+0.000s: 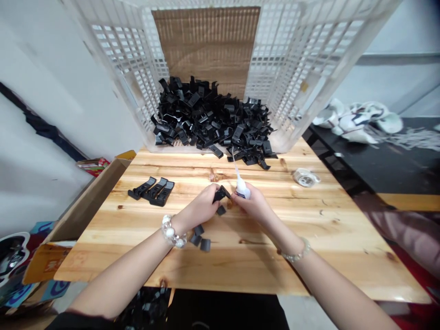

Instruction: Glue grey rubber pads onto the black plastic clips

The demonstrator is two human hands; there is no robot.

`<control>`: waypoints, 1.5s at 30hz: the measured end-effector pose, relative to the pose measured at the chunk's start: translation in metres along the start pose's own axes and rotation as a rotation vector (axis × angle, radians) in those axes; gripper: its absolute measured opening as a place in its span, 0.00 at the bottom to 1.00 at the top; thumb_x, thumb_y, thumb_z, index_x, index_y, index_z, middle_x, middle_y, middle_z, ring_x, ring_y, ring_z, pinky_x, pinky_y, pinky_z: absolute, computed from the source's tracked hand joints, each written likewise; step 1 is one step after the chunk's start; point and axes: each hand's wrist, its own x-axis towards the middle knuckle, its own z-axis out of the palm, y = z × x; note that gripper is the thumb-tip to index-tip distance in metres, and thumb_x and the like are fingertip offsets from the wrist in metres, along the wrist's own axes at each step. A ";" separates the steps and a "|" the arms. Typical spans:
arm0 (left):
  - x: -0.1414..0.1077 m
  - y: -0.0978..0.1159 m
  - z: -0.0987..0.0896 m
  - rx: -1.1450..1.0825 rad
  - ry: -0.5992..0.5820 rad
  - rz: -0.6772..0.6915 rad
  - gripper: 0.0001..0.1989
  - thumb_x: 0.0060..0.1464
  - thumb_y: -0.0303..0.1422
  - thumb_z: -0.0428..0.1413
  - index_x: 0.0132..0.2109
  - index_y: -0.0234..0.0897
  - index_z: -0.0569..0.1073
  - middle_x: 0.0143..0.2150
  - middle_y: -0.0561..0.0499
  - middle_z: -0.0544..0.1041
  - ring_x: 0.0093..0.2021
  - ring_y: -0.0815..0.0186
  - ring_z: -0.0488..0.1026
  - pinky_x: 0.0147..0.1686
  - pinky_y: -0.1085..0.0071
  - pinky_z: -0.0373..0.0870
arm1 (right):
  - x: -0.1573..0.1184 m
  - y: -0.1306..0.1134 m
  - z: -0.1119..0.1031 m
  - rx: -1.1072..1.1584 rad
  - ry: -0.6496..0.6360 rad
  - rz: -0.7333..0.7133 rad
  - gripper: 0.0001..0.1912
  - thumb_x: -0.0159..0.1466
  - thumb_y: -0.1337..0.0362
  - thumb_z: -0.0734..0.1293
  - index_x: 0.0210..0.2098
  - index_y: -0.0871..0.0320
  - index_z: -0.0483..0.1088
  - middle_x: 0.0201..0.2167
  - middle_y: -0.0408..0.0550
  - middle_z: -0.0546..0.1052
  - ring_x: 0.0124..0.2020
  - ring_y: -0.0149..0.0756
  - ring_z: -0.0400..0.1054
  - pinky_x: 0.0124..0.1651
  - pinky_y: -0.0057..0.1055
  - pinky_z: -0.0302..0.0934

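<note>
My left hand [204,205] grips a black plastic clip [220,194] above the middle of the wooden table [295,220]. Just to its right, my right hand [255,201] is closed round a small white bottle [242,188], whose long thin nozzle points up and away from me. Small dark grey pads [205,244] lie below my left hand, one of them right under the clip. Several black clips with grey pads [162,192] rest side by side on the table's left part.
A white plastic crate [299,105] lies open towards me at the back, with a heap of black clips [206,114] spilling onto the table. A tape roll [305,177] lies right. Cardboard boxes [92,201] stand left; a person's arm [405,233] shows at right.
</note>
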 end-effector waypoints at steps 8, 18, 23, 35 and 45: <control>0.000 -0.009 -0.007 0.089 0.043 -0.012 0.30 0.54 0.29 0.56 0.63 0.38 0.58 0.61 0.39 0.67 0.62 0.53 0.65 0.61 0.58 0.62 | 0.004 0.004 -0.002 0.027 0.015 -0.010 0.08 0.55 0.62 0.66 0.31 0.56 0.63 0.23 0.40 0.66 0.23 0.29 0.57 0.27 0.28 0.51; -0.003 -0.009 -0.013 0.263 -0.039 0.022 0.11 0.58 0.32 0.53 0.48 0.39 0.71 0.48 0.44 0.75 0.51 0.57 0.72 0.52 0.63 0.68 | 0.003 0.000 -0.005 -0.035 0.017 -0.010 0.07 0.56 0.62 0.66 0.29 0.56 0.61 0.21 0.39 0.64 0.22 0.29 0.55 0.26 0.28 0.50; -0.003 -0.010 -0.013 0.332 -0.098 -0.050 0.12 0.58 0.38 0.53 0.47 0.41 0.70 0.37 0.48 0.78 0.37 0.58 0.74 0.37 0.66 0.68 | 0.004 0.004 -0.004 -0.051 0.004 -0.017 0.07 0.56 0.62 0.65 0.29 0.56 0.62 0.22 0.40 0.65 0.25 0.31 0.57 0.28 0.29 0.51; -0.010 -0.006 -0.050 0.413 -0.275 -0.022 0.16 0.53 0.32 0.54 0.49 0.47 0.75 0.42 0.51 0.70 0.42 0.63 0.71 0.43 0.71 0.65 | -0.013 -0.002 0.012 -0.269 -0.173 -0.141 0.09 0.54 0.69 0.68 0.31 0.55 0.63 0.29 0.43 0.73 0.32 0.37 0.65 0.34 0.30 0.53; -0.007 0.001 -0.036 0.551 -0.260 -0.018 0.13 0.50 0.42 0.60 0.34 0.39 0.68 0.38 0.50 0.70 0.39 0.59 0.69 0.37 0.67 0.62 | -0.002 -0.010 -0.005 0.303 -0.194 0.007 0.10 0.51 0.66 0.70 0.25 0.56 0.62 0.23 0.40 0.69 0.25 0.30 0.61 0.33 0.30 0.56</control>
